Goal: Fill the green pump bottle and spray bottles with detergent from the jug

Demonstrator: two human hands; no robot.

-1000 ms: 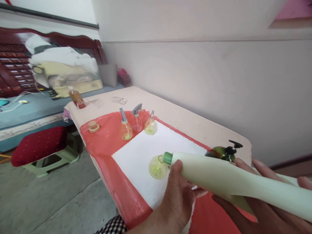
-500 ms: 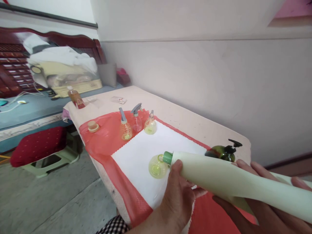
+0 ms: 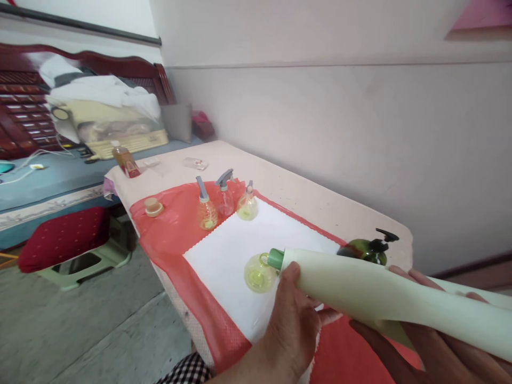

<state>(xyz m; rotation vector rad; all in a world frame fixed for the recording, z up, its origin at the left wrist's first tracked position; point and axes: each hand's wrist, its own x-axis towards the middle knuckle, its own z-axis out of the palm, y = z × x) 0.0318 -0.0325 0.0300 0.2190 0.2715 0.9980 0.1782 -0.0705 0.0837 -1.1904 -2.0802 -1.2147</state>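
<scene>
Right now your tube (image 3: 372, 298), a pale green squeeze container, lies nearly level with its long axis running from lower right to upper left. Its green cap (image 3: 275, 258) points up-left, at the mouth of a small round flask (image 3: 258, 273) lying on the white cloth (image 3: 240, 245). The cap touches or sits just at the flask's neck; which of the two you cannot tell.

Your left hand (image 3: 292, 325) comes up from below, palm turned toward the tube. Its thumb (image 3: 290, 277) presses against the tube's near side just behind the cap, and the other fingers curl beneath, out of sight. That hand is closed on the tube's front end.

Your right hand (image 3: 432, 341) cradles the tail end from underneath. Its fingertips (image 3: 404, 274) show above the far edge, so the fingers wrap loosely round the tube; the palm lies below it.

Tube and hands hover over the near right part of the red sheet (image 3: 168, 240) and the cloth's corner. A dark green pump bottle (image 3: 366, 249) stands just behind the tube. Three small spray bottles (image 3: 224, 202) stand in a row at the cloth's far edge, well apart from your hands.
</scene>
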